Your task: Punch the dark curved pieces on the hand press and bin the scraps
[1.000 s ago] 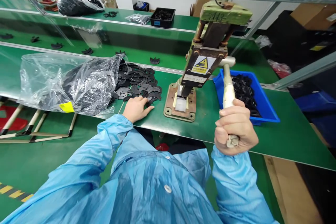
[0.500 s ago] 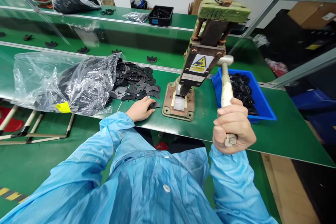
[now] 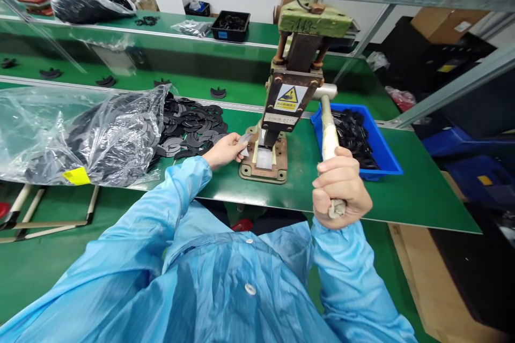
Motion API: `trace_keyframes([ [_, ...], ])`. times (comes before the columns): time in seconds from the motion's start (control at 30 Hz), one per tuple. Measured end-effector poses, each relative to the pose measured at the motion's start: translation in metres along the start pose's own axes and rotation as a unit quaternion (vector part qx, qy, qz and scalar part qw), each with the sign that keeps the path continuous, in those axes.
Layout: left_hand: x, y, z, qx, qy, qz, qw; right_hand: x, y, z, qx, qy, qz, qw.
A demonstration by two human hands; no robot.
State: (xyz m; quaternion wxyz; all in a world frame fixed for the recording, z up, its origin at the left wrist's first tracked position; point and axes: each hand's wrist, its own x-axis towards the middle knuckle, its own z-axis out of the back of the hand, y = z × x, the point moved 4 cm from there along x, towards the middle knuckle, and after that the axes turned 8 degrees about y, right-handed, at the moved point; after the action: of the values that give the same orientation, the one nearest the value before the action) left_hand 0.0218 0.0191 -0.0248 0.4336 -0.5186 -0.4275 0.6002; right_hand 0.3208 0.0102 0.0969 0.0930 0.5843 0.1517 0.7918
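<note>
landmark: one green hand press (image 3: 298, 24), upright on the bench. at its base's left edge: one left hand (image 3: 226, 150), thumb and fingers nearly closed, pinching one curved grey piece (image 3: 244, 144). front right of the press: one right hand (image 3: 341, 187), fully wrapped around the pale grip of the lever (image 3: 330, 134). on the press front: one warning label (image 3: 288, 97). left of the press: one heap of curved dark pieces (image 3: 193, 123), spilling from one clear bag (image 3: 120, 139). right of the press: one blue bin (image 3: 388, 166), dark pieces inside. hazards, as judged: pinched fingertips, should the lever be pulled with the left hand beneath the ram (image 3: 272, 138); a crooked piece, should the light two-finger hold let it turn on the pale block (image 3: 264, 159). clearance under the ram: cannot tell.
</note>
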Motion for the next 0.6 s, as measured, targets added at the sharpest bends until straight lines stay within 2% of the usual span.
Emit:
trace_keyframes([
  [0.2, 0.023, -0.016, -0.025, -0.022, 0.039, 0.044, 0.998, 0.000, 0.000, 0.000, 0.000, -0.004, 0.000, 1.000],
  [0.37, 0.031, -0.020, -0.030, 0.012, 0.069, 0.067, 0.995, 0.000, 0.000, 0.000, 0.014, -0.006, 0.003, 1.000],
  [0.6, 0.041, -0.027, -0.032, 0.107, 0.098, 0.104, 0.984, -0.001, 0.000, -0.001, 0.015, -0.010, 0.001, 1.000],
])
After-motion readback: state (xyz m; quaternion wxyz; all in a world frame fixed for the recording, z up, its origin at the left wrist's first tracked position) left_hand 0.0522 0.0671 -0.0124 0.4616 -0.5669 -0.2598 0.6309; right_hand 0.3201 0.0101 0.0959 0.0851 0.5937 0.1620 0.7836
